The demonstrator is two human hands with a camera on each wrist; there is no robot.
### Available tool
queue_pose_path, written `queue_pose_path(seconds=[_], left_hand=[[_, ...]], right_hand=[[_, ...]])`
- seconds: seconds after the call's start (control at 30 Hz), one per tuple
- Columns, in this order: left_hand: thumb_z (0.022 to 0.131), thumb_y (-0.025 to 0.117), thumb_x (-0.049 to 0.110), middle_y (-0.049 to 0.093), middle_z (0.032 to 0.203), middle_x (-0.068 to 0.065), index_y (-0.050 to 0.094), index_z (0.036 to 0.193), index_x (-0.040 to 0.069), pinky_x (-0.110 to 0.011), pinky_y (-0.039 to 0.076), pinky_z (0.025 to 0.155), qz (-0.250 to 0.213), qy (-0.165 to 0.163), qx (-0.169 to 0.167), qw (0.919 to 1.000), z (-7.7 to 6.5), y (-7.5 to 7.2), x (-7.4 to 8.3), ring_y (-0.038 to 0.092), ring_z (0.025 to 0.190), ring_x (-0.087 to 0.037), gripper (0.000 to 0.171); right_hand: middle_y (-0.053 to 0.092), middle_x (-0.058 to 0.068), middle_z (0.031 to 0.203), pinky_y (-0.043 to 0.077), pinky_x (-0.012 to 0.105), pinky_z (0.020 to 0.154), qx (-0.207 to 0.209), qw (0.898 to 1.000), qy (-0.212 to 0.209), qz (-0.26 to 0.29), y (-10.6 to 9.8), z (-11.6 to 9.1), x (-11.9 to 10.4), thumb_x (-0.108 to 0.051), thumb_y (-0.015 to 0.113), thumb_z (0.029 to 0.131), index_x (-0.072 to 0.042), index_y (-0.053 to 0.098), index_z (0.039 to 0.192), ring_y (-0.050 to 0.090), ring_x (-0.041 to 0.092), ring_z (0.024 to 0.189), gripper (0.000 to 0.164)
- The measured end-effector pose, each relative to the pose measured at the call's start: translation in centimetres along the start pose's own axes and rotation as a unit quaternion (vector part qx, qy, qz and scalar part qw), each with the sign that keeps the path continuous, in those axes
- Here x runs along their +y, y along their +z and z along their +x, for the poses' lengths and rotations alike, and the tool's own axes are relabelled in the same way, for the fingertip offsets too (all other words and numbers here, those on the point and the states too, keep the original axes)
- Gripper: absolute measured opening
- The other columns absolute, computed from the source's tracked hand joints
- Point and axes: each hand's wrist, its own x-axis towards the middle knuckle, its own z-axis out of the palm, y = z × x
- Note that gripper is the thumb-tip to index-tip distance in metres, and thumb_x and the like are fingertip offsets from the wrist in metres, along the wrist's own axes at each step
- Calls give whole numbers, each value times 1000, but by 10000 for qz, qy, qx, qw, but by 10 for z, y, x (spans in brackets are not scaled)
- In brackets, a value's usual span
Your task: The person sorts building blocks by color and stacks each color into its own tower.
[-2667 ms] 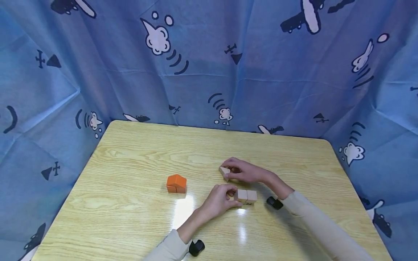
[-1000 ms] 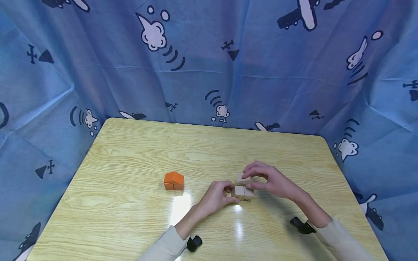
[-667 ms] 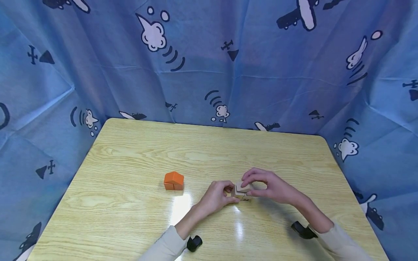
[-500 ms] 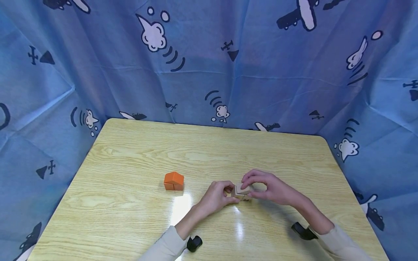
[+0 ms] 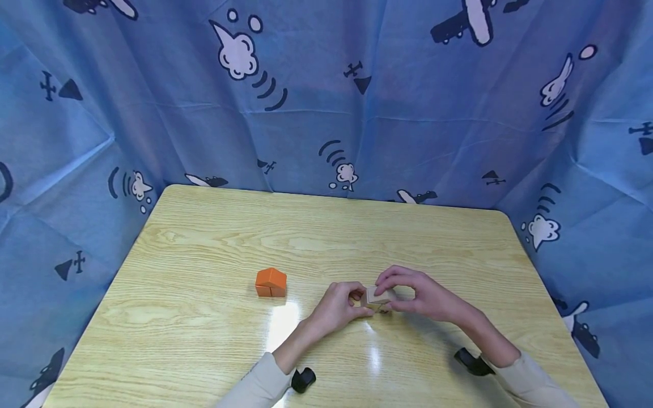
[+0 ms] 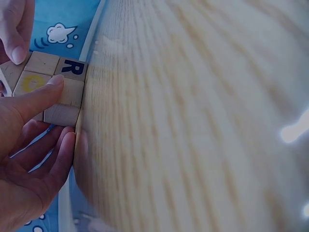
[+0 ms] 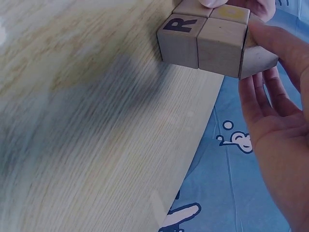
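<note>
My left hand [image 5: 336, 309] holds a small stack of plain wooden cubes [image 6: 71, 92] steady between thumb and fingers. One cube [image 7: 178, 48] bears a dark letter R, another a yellow ring-shaped mark [image 6: 31, 82] partly under the left thumb. My right hand [image 5: 418, 294] pinches a plain triangular wooden block [image 7: 258, 58] between thumb and fingers. That block lies across the top of the stack, its sloping faces upward, seemingly touching the cubes. Fingers hide part of the stack in every view.
To the left on the wooden table [image 5: 204, 340], a small orange block house [image 5: 271, 282] stands, a peaked piece above two lower blocks. Blue patterned cloth [image 5: 306, 102] hangs behind and beside the table. Black wrist straps [image 5: 303, 380] show at both cuffs.
The right hand has brought the triangular block from the table behind the cubes, first rightward, then toward me onto the stack's top. It then shifts slightly left. The left hand stays around the cubes.
</note>
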Motion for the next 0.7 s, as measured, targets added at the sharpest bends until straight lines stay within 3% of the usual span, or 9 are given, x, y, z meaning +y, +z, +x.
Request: queue_pose_path(seconds=[0.27, 0.4, 0.7], left_hand=[[83, 87, 11, 75, 95, -5, 74, 102, 5, -17, 52, 72, -38, -90, -52, 9999, -1, -1, 1, 69, 88, -15, 23], [85, 87, 13, 74, 97, -5, 74, 106, 4, -16, 51, 71, 51, -137, -125, 9998, -1, -1, 2, 68, 88, -15, 26], [81, 90, 19, 70, 113, -14, 64, 129, -4, -25, 55, 87, 583, -217, -374, 9974, -1, -13, 9, 66, 101, -22, 59]], right_hand=[[63, 6, 123, 53, 41, 91, 9, 9999, -152, -29, 2, 1, -1, 5, 77, 88, -18, 73, 117, 57, 16, 114, 37], [63, 3, 125, 52, 36, 93, 38, 9999, -113, 49, 2, 0, -2, -3, 79, 90, -18, 71, 122, 57, 17, 115, 36], [65, 1, 127, 54, 41, 96, 549, 9981, 282, 3, 1, -4, -1, -15, 74, 96, -17, 66, 130, 60, 15, 117, 35]])
